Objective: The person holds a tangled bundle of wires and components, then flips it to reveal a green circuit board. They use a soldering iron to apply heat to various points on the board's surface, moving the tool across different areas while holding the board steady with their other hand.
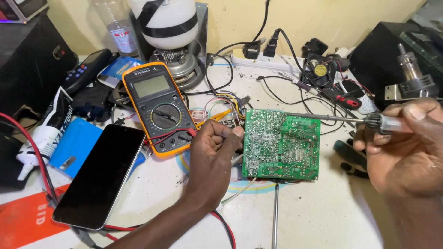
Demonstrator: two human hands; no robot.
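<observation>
A green circuit board (pixel 281 145) lies solder side up on the white bench, with coloured wires running off its top left corner. My left hand (pixel 213 157) rests at the board's left edge, its fingers pinched on what looks like a thin strand of solder wire that touches the board. My right hand (pixel 405 147) grips a soldering iron (pixel 390 123) by its handle. The iron's long metal tip (pixel 318 116) reaches left over the board's upper edge.
An orange multimeter (pixel 159 107) with red and black leads stands left of the board. A dark phone (pixel 101 174) lies face up at the front left. A power strip (pixel 270 59), a small fan (pixel 320 70), screwdrivers and cables crowd the back. A metal rod (pixel 275 214) lies below the board.
</observation>
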